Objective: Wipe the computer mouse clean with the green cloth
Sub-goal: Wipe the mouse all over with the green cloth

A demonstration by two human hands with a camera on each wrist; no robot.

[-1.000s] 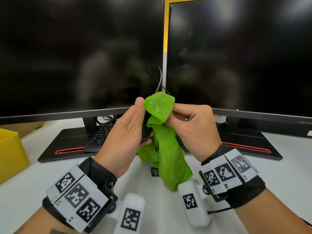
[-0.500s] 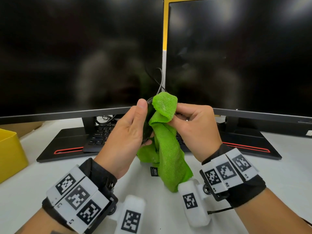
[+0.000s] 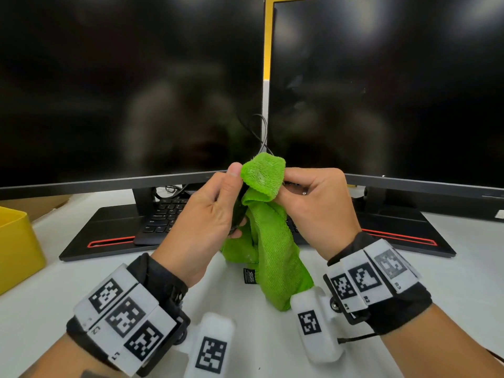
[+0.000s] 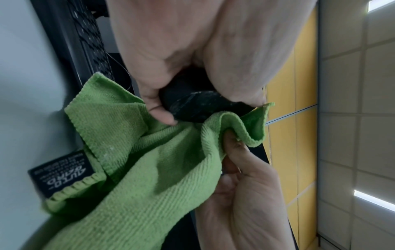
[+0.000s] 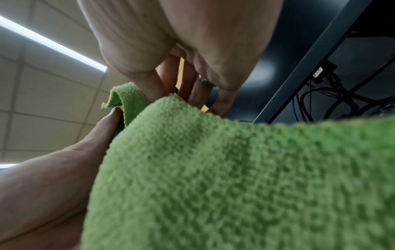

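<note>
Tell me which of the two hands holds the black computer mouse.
The left hand: its fingers curl round the black computer mouse, while the right hand only pinches the green microfibre cloth against it.

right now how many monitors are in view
2: the left monitor behind the left hand, and the right monitor behind the right hand. None looks hidden.

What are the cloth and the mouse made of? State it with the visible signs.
Green cloth: looks like microfibre terry, matte, with ribbed looped pile and soft folds. Mouse: seems hard black plastic, smooth and slightly glossy, with pale smears; the left hand hides most of it.
</note>
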